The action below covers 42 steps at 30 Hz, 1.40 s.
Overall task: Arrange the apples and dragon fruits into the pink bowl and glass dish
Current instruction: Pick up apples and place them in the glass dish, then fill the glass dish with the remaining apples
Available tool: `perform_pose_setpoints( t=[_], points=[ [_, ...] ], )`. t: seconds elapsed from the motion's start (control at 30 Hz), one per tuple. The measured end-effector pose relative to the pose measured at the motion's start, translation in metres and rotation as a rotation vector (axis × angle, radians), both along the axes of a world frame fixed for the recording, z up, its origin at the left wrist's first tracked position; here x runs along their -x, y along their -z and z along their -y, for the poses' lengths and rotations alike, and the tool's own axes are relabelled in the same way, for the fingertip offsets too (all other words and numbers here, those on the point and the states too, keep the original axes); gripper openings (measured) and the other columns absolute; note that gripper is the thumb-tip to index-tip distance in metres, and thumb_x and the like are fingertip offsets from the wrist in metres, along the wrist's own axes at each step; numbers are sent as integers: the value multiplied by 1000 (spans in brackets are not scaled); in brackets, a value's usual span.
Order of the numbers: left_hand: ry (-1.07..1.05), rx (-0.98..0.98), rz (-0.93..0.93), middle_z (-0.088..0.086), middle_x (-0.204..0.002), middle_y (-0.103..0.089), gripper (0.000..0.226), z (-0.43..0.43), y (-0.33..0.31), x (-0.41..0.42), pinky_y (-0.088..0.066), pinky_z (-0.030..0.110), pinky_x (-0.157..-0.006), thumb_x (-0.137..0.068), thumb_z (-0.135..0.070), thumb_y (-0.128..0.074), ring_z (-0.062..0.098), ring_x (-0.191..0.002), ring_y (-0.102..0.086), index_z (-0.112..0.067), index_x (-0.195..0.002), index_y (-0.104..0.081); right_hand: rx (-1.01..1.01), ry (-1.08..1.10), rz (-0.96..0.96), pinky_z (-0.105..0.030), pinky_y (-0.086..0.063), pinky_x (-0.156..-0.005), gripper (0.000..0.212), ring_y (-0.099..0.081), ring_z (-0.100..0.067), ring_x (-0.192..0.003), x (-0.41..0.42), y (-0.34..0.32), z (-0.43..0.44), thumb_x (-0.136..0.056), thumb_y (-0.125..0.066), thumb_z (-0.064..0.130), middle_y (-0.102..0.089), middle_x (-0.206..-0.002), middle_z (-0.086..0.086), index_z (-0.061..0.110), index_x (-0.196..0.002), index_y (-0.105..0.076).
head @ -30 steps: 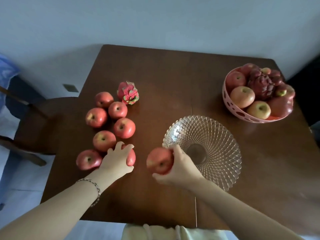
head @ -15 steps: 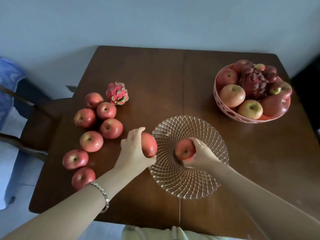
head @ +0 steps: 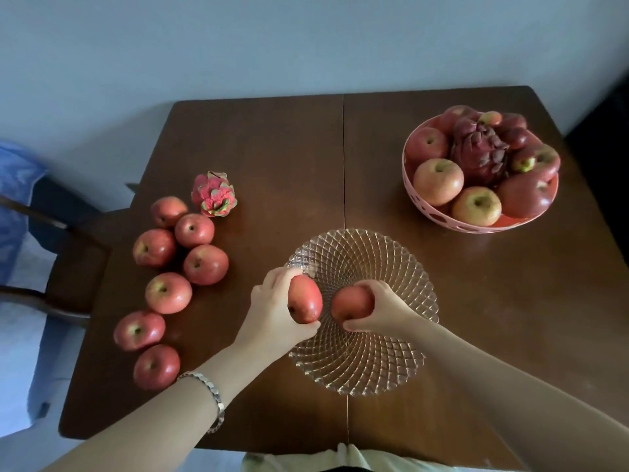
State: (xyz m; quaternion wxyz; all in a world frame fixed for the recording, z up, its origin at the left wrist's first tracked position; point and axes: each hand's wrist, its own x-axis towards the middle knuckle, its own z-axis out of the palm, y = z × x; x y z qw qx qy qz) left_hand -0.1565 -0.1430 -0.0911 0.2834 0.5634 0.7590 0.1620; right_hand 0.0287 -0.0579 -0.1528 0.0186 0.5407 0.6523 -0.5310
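On the brown surface, the glass dish sits centred, the pink bowl far right, filled with apples and what seems a dark dragon fruit. Left hand grips one apple over the dish rim; right hand grips another inside it. Seven loose apples and a pink dragon fruit lie left.
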Motion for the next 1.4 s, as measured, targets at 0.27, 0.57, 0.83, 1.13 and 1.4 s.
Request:
perform_pose_setpoints(
  t=[0.27,0.57,0.83,1.13,1.4],
  points=[
    [7,-17,-10,-5,-138,-38,82,4,-1,9,-36,22,-86,-62,-26,-85,23,-117,-42,-25,-131,-41,-17,53,-8,-26,-42,-91,56,-49,-16,-105,10,-3,-1,-80,-69,39,-42,-126,-1,17,-128,-52],
    [25,11,8,-6,-140,-35,82,1,-2,3,-36,21,-87,-63,-25,-84,22,-120,-39,-27,-131,-40,43,206,-96,-25,-41,-88,55,-53,-15,-104,-9,-2,12,-85,-67,28,-56,-127,-7,15,-133,-45],
    [203,-53,-19,-9,-142,-35,84,-18,-17,-19,-41,32,-102,-68,-28,-80,20,-121,-34,-28,-138,-34,7,160,-356,-35,-44,-98,57,-54,-14,-108,15,-70,2,-82,-67,34,-53,-115,4,27,-133,-43],
    [319,-15,107,-7,-152,-25,99,-34,-23,-34,-28,29,-110,-74,-31,-76,13,-137,-24,-32,-148,-9,106,203,-194,-37,-52,-92,64,-57,-22,-103,1,-61,-17,-69,-81,28,-53,-109,2,26,-122,-44],
    [34,415,359,4,-134,-47,74,-37,23,-43,-51,40,-94,-79,-35,-69,20,-106,-59,-18,-139,-30,137,520,-381,-34,-58,-72,70,-58,-26,-105,-6,-35,-45,-62,-84,6,-55,-119,-9,19,-121,-50]
  ],
)
